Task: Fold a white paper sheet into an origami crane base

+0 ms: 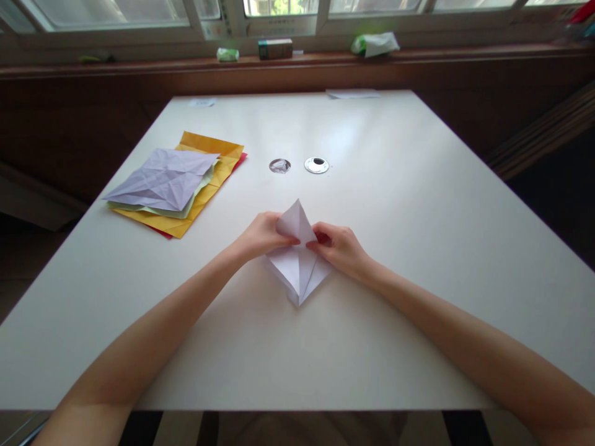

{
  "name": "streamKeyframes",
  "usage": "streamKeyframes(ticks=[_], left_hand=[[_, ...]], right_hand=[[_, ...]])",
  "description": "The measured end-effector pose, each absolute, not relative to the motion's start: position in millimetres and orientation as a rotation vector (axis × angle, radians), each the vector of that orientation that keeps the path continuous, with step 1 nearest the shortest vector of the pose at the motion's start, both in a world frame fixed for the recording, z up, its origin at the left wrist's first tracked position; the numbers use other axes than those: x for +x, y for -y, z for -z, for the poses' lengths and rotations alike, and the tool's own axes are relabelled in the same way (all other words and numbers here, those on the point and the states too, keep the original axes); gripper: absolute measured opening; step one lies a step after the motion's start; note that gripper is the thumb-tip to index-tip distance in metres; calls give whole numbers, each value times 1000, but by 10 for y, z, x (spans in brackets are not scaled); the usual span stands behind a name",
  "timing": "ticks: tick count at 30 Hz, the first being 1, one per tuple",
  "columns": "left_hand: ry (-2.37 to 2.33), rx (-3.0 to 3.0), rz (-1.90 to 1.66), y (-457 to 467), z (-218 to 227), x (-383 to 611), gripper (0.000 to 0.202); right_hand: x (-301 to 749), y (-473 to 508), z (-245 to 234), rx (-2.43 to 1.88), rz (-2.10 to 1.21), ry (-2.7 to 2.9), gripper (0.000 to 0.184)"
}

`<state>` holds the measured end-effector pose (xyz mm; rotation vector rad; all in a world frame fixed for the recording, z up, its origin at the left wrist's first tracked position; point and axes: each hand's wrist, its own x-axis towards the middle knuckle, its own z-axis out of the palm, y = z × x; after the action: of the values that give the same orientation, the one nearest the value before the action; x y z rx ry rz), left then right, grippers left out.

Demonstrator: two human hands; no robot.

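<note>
A folded sheet of white paper [300, 272] lies near the middle of the white table, shaped like a diamond with creased flaps. Its upper flap rises to a point between my hands, and its lower tip faces me. My left hand [264, 235] grips the paper's left side, thumb on top and the other fingers partly hidden behind it. On the right edge, my right hand [341, 248] pinches the same sheet between thumb and curled fingers. Both thumbs sit close together near the central crease.
Left of my hands is a stack of creased sheets: lavender paper [162, 179] on top, then pale green, yellow paper [214, 145] and red. Two round cable holes [279, 166] are set in the table [418, 186]. A windowsill [316, 59] holds a small box [275, 49] and green-and-white packets.
</note>
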<state>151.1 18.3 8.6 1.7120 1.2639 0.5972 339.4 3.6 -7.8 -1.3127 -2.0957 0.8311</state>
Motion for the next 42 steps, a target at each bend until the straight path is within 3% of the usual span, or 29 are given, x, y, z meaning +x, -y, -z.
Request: streamKeyframes(ticks=[7, 18, 42], left_hand=[[-1322, 1668, -568, -178, -80, 1520, 35], [-1297, 1723, -748, -132, -135, 1577, 28], [-1304, 1705, -920, -77, -256, 1638, 32]], right_hand=[[3397, -44, 74, -1248, -917, 2032, 13], [3406, -34, 74, -1196, -960, 2018, 26], [3411, -17, 54, -1169, -905, 2077, 24]])
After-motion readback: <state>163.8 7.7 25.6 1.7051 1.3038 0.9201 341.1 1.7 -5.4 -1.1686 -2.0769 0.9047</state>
